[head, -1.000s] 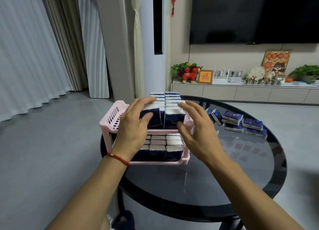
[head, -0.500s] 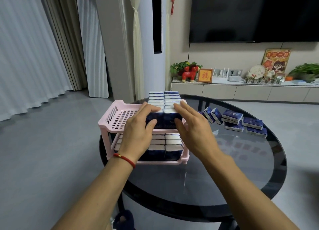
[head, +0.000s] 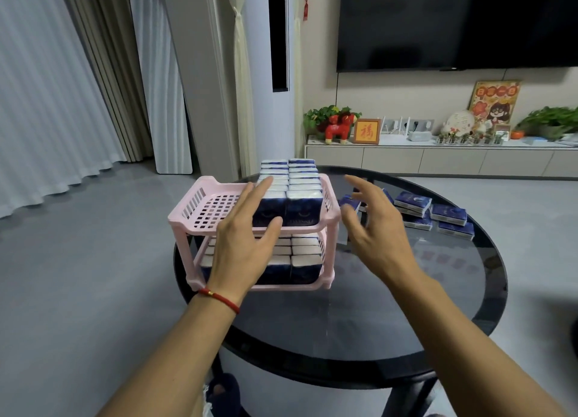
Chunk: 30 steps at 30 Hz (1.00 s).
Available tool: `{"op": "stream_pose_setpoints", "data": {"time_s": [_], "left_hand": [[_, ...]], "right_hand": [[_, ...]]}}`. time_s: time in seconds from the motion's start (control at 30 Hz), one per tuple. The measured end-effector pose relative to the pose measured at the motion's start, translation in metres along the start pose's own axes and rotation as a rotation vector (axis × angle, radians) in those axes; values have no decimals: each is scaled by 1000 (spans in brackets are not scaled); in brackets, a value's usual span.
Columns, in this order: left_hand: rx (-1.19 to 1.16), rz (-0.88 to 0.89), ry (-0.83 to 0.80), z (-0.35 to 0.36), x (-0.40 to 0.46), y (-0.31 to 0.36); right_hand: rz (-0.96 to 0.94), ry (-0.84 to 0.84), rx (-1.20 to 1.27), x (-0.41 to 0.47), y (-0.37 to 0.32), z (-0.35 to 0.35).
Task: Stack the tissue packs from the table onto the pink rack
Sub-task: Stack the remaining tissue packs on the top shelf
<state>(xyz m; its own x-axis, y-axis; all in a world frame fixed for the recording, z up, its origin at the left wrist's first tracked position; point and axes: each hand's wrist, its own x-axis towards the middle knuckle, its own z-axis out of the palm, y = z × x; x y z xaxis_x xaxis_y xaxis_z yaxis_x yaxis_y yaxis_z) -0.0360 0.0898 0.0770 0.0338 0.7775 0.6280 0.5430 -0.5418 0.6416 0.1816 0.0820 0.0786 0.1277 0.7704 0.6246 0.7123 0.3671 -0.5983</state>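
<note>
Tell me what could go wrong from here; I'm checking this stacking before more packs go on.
1. The upper-shelf packs fill only the right side of the pink rack, so it may grow lopsided.
2. The right hand, reaching for the loose packs, could clip the rack's corner.
3. The left hand touches the front pack and might nudge it.

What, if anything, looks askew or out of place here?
Nothing is spilled or damaged. The top-tier packs sit only on the right side of the pink rack, leaving its left side bare. Two loose packs lean tilted on the table, unlike the flat ones.
</note>
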Motion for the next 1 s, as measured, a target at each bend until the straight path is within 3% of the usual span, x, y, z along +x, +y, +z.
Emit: {"op": "stream_pose_setpoints", "data": {"time_s": [0.13,0.27,0.37,0.5,0.6,0.8,1.0], "left_hand": [[142,13,93,1,-8,7],[211,364,228,14,-27,35],[67,484,-2,50,-47,52],[0,321,-498,122,-62,45],[142,298,-683,173,-52,29],[342,265,-742,223,-40,4],[292,283,-658,230,-43,-4]], "right_hand": [[162,-32,-109,-6,40,-13],[383,-212,-217,-17,80,-27],[497,-299,-284,-24,105,-39],[591,-259,-311,-32,139,-45],[619,-213,-339,-28,162,-45],[530,4,-599,11,200,-30],[461,-117,-708,84,237,-18]]}}
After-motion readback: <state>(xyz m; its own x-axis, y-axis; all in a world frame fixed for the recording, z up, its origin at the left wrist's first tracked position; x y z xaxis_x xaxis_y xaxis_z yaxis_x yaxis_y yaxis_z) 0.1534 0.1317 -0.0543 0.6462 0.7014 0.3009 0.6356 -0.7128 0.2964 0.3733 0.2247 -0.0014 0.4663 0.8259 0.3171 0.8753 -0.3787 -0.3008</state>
